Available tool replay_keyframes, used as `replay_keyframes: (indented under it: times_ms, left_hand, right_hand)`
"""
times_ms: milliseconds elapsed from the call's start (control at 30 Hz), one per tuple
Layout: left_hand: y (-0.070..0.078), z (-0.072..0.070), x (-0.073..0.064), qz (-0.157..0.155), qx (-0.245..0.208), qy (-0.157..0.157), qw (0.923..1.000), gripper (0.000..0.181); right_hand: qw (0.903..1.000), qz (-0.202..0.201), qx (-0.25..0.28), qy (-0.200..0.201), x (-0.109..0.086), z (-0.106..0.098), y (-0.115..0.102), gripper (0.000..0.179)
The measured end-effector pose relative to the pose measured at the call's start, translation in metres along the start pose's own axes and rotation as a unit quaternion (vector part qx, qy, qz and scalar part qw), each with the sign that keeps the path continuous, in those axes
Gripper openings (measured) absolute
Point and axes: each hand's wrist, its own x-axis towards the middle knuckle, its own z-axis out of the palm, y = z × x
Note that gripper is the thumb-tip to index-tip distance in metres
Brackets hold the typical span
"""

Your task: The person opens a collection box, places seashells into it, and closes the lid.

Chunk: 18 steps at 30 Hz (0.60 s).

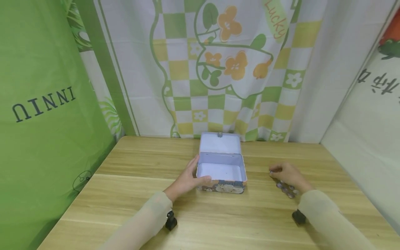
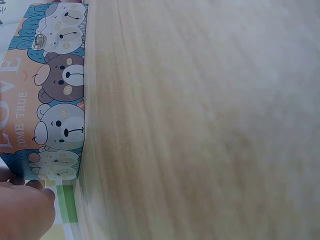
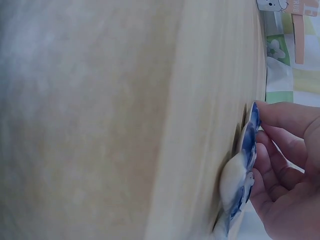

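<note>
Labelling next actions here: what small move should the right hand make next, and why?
Probably lift the blue-and-white piece toward the box: the right hand appears to pinch it beside the other pieces, while the left hand holds the box and its lid stands open.

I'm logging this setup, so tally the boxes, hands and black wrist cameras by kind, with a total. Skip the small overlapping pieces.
Boxes: 1, the open tin box
Hands: 2, the left hand and the right hand
Black wrist cameras: 2, the left camera and the right camera
Total: 5
</note>
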Motion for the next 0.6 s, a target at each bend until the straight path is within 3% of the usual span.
replay_keyframes:
  times_ms: [533, 600]
  left_hand:
    - [-0.001, 0.001, 0.000, -0.002, 0.015, -0.003, 0.9999, 0.107]
    - [0.009, -0.002, -0.005, 0.001, 0.004, -0.004, 1.0000, 0.107]
  right_hand:
    - [0.9953, -0.049, -0.082, 0.014, 0.000, -0.001, -0.004, 0.034]
    - [0.9953, -0.055, -0.078, 0.012, -0.001, -0.001, -0.008, 0.037]
